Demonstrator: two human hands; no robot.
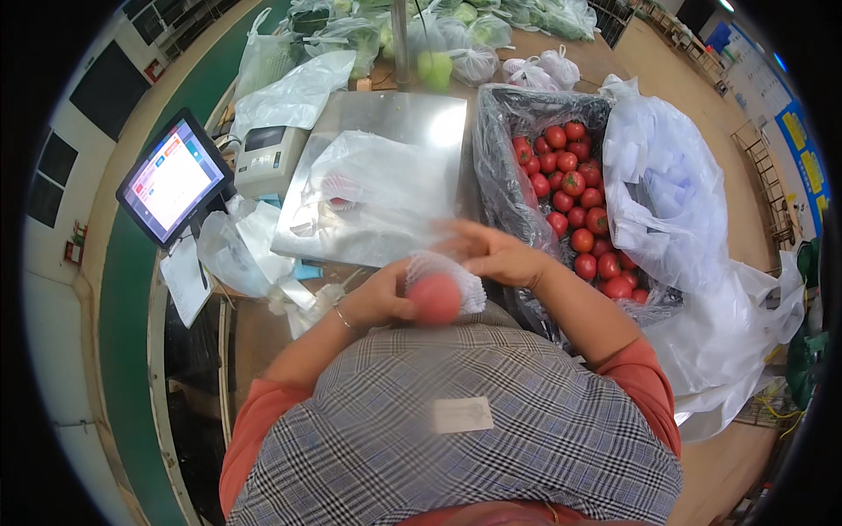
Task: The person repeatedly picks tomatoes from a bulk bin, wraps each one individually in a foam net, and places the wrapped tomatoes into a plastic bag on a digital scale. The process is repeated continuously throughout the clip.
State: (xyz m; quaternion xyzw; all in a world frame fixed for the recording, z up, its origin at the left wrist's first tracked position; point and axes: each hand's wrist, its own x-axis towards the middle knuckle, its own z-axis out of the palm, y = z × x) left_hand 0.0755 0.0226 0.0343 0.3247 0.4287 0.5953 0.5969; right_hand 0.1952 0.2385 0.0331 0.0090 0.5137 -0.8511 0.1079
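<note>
Close to my body, my left hand (381, 294) grips a red tomato (434, 299) partly sleeved in a white foam net (474, 294). My right hand (500, 254) is at the net's upper right side, its fingers stretched out and partly blurred; I cannot tell whether they touch it. Just beyond both hands, a clear plastic bag (377, 167) lies on a steel weighing plate (438, 114), with a foam-netted tomato (340, 189) showing through it. To the right stands a crate lined with clear plastic (500, 145), holding many loose tomatoes (573, 183).
Left of the plate are a touchscreen (174, 178), a label printer (269, 159) and crumpled plastic bags (232, 250). A stack of thin white bags (671, 175) covers the crate's right edge. Bagged green vegetables (351, 37) line the back, behind a metal post (400, 44).
</note>
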